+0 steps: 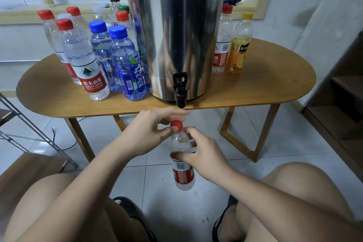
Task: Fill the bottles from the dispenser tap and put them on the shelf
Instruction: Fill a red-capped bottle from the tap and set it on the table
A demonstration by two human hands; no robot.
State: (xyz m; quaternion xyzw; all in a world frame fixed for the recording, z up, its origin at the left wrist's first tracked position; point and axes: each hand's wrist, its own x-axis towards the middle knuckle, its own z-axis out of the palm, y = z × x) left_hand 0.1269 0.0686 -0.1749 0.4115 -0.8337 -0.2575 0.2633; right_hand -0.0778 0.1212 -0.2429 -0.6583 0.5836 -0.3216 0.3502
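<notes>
Right hand [204,155] gripping bottle [182,163] body, left hand [151,129] pinching its red cap [176,125], below tap [180,92].

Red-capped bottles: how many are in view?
6. One held bottle, left hand on its cap, right hand round its body, below the tap; four bottles on the table left of the dispenser; another bottle right of it, beside the juice bottle. Others may hide behind the dispenser.

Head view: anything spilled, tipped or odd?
Nothing stands out. Bottles on the table stand upright and capped, no puddle shows below the tap, and the held bottle is upright, left hand pinching its cap, right hand gripping it.
</notes>
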